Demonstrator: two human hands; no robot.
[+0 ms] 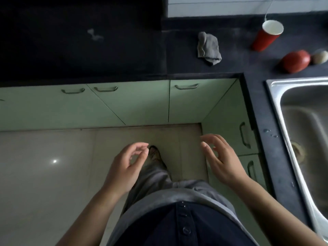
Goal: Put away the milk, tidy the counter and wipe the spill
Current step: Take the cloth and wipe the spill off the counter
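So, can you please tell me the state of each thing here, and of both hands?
grey cloth: crumpled, lying on the counter.
red cup: standing, top uncovered.
white spill: on the counter, not wiped yet.
cabinet doors: closed.
left hand: empty, fingers loosely curled.
right hand: empty, relaxed.

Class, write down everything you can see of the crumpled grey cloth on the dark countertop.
The crumpled grey cloth looks like soft fabric, bunched into an uneven lump, narrower at its far end. It lies on the dark speckled countertop near the inside corner, left of the red paper cup and apart from it. Only the countertop touches it.
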